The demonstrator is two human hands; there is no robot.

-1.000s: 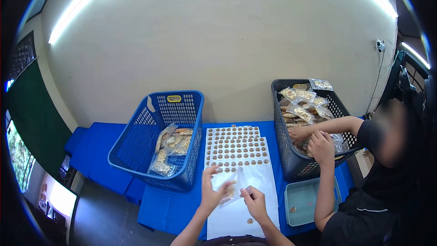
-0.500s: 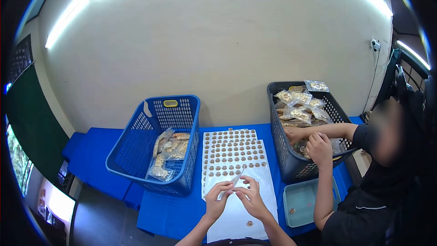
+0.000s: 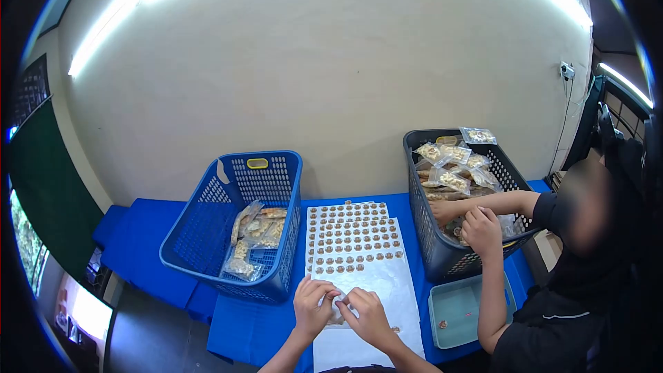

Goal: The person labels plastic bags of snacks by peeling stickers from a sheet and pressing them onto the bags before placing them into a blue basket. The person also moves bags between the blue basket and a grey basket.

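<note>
My left hand (image 3: 314,306) and my right hand (image 3: 367,316) meet over the lower part of the white sticker sheets, fingers closed on a small clear bag (image 3: 337,314) held between them. The bag is largely covered by my fingers. Rows of small round brown stickers (image 3: 352,238) fill the upper part of the sheets (image 3: 387,290). One loose-looking sticker shows just right of my right hand.
A blue basket (image 3: 289,273) with several filled bags stands at left. At right a dark basket (image 3: 431,255) holds many more, with a co-worker's hands (image 3: 483,231) in and over it. A pale green tray (image 3: 452,342) sits below, on the blue cloth.
Both my hands have moved down and slightly left with the bag, which stood upright before and now sits lower between my fingers. The co-worker's hands have barely moved.
</note>
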